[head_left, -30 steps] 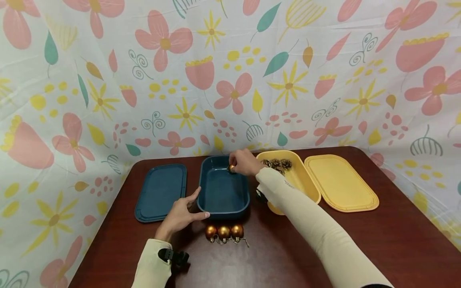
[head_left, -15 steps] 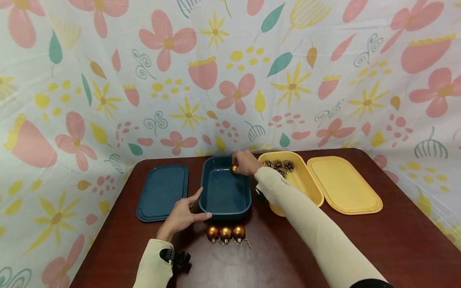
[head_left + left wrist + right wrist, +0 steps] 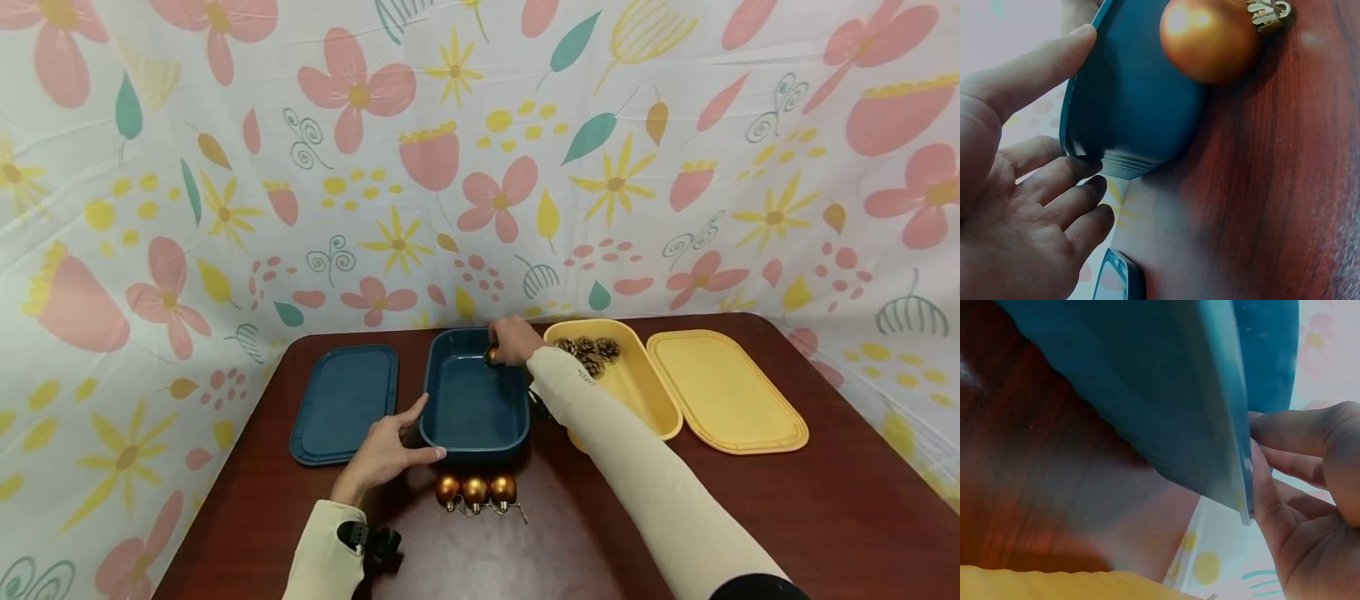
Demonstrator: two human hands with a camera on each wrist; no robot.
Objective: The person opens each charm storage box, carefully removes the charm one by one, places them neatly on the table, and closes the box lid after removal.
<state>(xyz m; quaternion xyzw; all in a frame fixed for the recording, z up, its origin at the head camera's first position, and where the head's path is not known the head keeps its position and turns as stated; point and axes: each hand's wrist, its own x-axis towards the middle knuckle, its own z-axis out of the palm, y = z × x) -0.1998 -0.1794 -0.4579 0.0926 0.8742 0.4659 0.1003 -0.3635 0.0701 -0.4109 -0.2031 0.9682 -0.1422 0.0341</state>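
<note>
A dark blue rectangular container [image 3: 477,457] stands in the middle of the table, with my left hand [image 3: 390,454] at its near left corner. The left thumb lies along the near rim, and the fingers rest against the left side. Inside the far right corner, my right hand [image 3: 516,340] pinches a small gold Christmas bauble [image 3: 491,355], mostly covered by the fingers. In the right wrist view the right fingers [image 3: 1272,494] are at the container's rim, and its wall hides the bauble. Three gold baubles [image 3: 476,490] lie in a row before the container, one close in the left wrist view [image 3: 1210,40].
A yellow container [image 3: 670,425] holding several pinecones [image 3: 592,354] stands right of the blue one, partly under the right forearm. Its yellow lid [image 3: 727,392] lies farther right. A blue lid [image 3: 345,404] lies at left. A floral cloth [image 3: 480,167] hangs behind the table.
The head view has shifted slightly, so everything sits a little farther right and lower. The right hand stays in the container's far right corner, its bauble now more covered. The left hand keeps its place.
</note>
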